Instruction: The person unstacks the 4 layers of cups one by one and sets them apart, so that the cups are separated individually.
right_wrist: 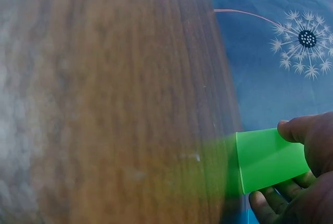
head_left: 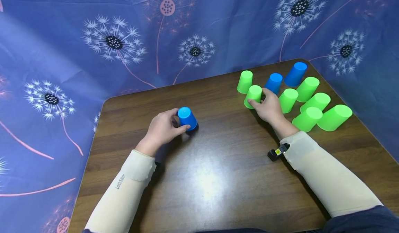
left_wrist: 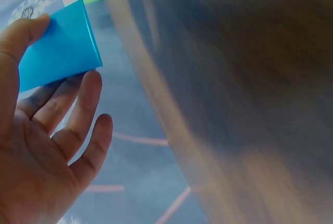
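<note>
My left hand (head_left: 161, 128) grips a blue cup (head_left: 186, 118) between thumb and fingers, near the middle of the table. The cup stands mouth down, and in the left wrist view the thumb presses one side of this blue cup (left_wrist: 62, 47) with fingers on the other. At the back right, my right hand (head_left: 268, 105) holds a green cup (head_left: 253, 96), mouth down, pinched between thumb and fingers. In the right wrist view the green cup (right_wrist: 268, 161) shows its rim close over the wooden surface. Another green cup (head_left: 245, 82) stands just behind it.
Right of my right hand stand two blue cups (head_left: 295, 74) and several green cups (head_left: 335, 117), all upside down and close together. The wooden table (head_left: 224, 177) runs back to a blue dandelion-print cloth (head_left: 218, 25). A small black device (head_left: 278, 152) sits at the right wrist.
</note>
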Motion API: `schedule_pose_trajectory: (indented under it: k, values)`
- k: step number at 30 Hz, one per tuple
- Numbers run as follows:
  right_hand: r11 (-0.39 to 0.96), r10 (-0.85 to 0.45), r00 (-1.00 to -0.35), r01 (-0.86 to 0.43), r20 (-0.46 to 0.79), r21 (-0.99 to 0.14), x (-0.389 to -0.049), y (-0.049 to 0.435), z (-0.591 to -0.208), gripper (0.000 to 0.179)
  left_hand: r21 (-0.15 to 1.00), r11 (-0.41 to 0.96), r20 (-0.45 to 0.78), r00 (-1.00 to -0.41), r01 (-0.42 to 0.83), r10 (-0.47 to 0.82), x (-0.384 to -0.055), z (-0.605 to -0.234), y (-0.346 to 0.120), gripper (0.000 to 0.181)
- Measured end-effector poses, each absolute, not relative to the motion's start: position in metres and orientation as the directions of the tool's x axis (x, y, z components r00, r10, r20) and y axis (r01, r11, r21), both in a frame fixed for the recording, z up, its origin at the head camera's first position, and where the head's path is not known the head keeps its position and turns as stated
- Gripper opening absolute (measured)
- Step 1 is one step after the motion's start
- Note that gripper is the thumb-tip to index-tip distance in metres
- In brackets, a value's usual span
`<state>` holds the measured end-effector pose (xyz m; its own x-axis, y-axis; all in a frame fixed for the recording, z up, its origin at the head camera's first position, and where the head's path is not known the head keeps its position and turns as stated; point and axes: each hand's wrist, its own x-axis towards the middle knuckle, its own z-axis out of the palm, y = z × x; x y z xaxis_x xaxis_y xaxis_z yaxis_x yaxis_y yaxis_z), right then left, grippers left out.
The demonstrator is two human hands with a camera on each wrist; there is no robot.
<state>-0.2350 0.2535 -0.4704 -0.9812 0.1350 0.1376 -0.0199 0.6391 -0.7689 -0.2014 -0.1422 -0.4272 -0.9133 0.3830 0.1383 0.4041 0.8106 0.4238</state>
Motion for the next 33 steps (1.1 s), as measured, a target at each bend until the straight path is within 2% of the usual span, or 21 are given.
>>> schedule_pose_trajectory:
  k: [10,19,25,33]
  values:
    - [0.652,0.140,-0.981,-0.013,0.137,-0.758,-0.234,0.256,-0.474,0.057,0.412,0.809,0.095,-0.902,0.420,0.420,-0.244,-0.434,-0.079,0.059]
    - [0.640,0.138,-0.981,-0.019,0.139,-0.768,-0.237,0.256,-0.475,0.058,0.414,0.818,0.056,-0.908,0.400,0.416,-0.264,-0.445,-0.037,0.069]
    - [0.638,0.144,-0.977,-0.032,0.159,-0.770,-0.238,0.255,-0.475,0.057,0.417,0.822,0.052,-0.913,0.387,0.404,-0.275,-0.450,-0.012,0.065]
    - [0.644,0.148,-0.976,-0.026,0.158,-0.765,-0.238,0.255,-0.476,0.058,0.426,0.807,0.086,-0.906,0.409,0.415,-0.285,-0.454,0.015,0.052]
